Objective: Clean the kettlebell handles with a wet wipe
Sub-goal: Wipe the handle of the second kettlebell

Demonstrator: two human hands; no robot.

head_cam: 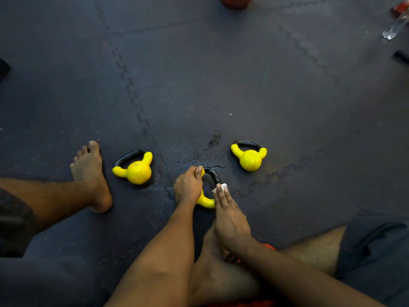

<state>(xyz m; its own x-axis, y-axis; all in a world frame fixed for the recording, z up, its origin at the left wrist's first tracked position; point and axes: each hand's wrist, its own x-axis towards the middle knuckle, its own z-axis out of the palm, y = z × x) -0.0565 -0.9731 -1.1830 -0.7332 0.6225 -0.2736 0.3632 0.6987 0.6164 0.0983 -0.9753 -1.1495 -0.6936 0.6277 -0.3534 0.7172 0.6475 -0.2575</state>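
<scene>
Head view, looking down at dark interlocking floor mats (221, 85). Right hand (230, 220) lies flat, fingers straight and together, pressing a small white wet wipe (222, 187) against the black handle (212, 176) of the middle kettlebell (207, 201). Wipe shows only at the fingertips; the rest is hidden under the hand. Left hand (188, 185) is closed around the left side of the same kettlebell, thumb up at the top of the handle. Both hands cover most of this kettlebell; only a yellow curve and part of the black loop show.

Wet patches and dark smears on the mat just beyond the handle. Left kettlebell (135, 170) sits near a bare left foot (90, 173), glossy yellow body, yellow horns, black handle tilted away. Right kettlebell (250, 158) stands apart on the other side, same look, handle toward the far side. Neither is touched.

Right foot is tucked under the forearms, something red-orange (269, 247) partly hidden beneath it. Far edge: a reddish round object (235, 1), cut off. Upper right corner: a clear bottle-like item (395, 27), blurred.
</scene>
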